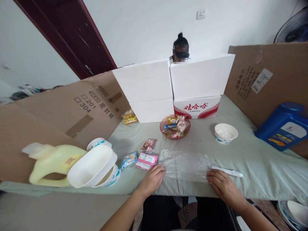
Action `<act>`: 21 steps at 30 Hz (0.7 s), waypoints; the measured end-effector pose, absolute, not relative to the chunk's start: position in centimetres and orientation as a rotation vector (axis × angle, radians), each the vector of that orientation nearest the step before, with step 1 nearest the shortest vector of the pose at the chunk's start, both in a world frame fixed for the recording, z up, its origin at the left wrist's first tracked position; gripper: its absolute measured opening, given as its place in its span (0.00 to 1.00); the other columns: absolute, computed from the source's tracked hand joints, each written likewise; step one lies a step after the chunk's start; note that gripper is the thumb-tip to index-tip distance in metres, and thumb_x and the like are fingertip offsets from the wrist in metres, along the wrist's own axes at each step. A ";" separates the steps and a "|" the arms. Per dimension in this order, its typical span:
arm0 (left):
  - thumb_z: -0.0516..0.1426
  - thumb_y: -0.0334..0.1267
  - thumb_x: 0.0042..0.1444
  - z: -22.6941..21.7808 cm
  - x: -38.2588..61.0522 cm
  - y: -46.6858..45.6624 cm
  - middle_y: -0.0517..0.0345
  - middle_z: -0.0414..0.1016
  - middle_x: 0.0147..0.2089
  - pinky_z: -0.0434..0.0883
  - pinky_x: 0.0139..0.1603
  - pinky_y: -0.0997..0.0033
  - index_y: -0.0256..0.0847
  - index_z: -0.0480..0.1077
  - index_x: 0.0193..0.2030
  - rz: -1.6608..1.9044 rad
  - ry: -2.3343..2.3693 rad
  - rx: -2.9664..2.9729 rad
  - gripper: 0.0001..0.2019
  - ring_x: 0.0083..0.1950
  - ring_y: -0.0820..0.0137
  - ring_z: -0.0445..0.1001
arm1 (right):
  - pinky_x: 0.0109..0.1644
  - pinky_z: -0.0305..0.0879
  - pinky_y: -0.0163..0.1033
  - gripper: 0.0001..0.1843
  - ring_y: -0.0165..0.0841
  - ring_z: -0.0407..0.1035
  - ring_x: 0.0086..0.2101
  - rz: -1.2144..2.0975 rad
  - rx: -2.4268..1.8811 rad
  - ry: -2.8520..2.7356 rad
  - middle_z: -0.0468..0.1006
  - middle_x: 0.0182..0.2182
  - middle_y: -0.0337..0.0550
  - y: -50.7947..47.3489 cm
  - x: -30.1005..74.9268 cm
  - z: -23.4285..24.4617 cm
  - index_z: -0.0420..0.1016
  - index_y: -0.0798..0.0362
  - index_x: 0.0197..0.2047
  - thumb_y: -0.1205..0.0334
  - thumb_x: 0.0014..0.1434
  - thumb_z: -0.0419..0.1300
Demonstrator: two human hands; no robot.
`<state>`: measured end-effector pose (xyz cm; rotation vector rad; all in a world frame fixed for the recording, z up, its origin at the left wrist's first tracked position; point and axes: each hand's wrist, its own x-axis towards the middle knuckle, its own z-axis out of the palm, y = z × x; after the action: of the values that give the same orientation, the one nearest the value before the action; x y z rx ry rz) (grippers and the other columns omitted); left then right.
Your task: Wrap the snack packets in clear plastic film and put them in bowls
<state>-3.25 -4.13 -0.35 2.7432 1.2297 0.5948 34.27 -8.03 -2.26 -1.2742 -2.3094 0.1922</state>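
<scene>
A clear plastic bag [184, 165] lies flat and wrinkled on the cloth in front of me. At its left edge, my left hand [152, 180] is closed with fingertips on the plastic. My right hand [222, 184] grips the opposite edge, fingers together. Just beyond the right hand lies a white plastic utensil [228, 171], its near end by my fingers. Close to my left hand are a pink-and-white snack packet [146, 161], a blue snack packet [129, 160] and a reddish-brown snack packet [149, 145].
A pink bowl [162, 131] of wrapped snacks stands before white boxes [151, 110]. A paper bowl [225, 134] and blue bottle [284, 126] are rightward. Leftward are a yellow jug [56, 157], a white oval container [92, 165] and cardboard [55, 115]. A person [181, 46] is behind the boxes.
</scene>
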 end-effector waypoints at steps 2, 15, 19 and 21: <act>0.49 0.27 0.60 0.1 -3.1 -4.1 0.52 0.75 0.46 0.71 0.54 0.63 0.41 0.71 0.41 0.596 1.279 2.686 0.11 0.51 0.65 0.72 | 0.55 0.65 0.43 0.13 0.34 0.70 0.50 0.257 -1.306 -2.242 0.79 0.45 0.44 -7.8 34.0 -1.6 0.75 0.48 0.43 0.61 0.66 0.49; 0.46 0.35 0.66 1.6 1.7 0.8 0.47 0.77 0.39 0.71 0.39 0.66 0.39 0.69 0.47 -0.074 2.016 2.348 0.12 0.39 0.62 0.78 | 0.27 0.58 0.37 0.14 0.37 0.75 0.30 0.051 -2.044 -2.151 0.78 0.35 0.46 -3.0 30.8 -1.4 0.70 0.52 0.41 0.62 0.67 0.44; 0.46 0.35 0.66 1.0 2.2 0.9 0.44 0.76 0.41 0.71 0.38 0.64 0.36 0.70 0.47 -0.073 2.056 2.343 0.13 0.39 0.61 0.77 | 0.28 0.59 0.38 0.13 0.37 0.74 0.30 -0.010 -2.054 -2.174 0.76 0.35 0.47 -3.0 31.0 -1.2 0.70 0.53 0.44 0.64 0.67 0.45; 0.47 0.35 0.65 1.1 2.4 0.6 0.44 0.75 0.42 0.72 0.39 0.62 0.35 0.70 0.47 -0.062 2.069 2.345 0.13 0.39 0.59 0.77 | 0.34 0.64 0.40 0.13 0.39 0.73 0.35 -0.085 -1.982 -2.135 0.76 0.38 0.50 -3.2 31.0 -0.9 0.70 0.55 0.48 0.64 0.66 0.47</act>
<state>2.36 0.60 1.08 2.3452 2.0695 -0.0618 30.99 -3.17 -0.88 -1.9819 -2.1353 -0.0849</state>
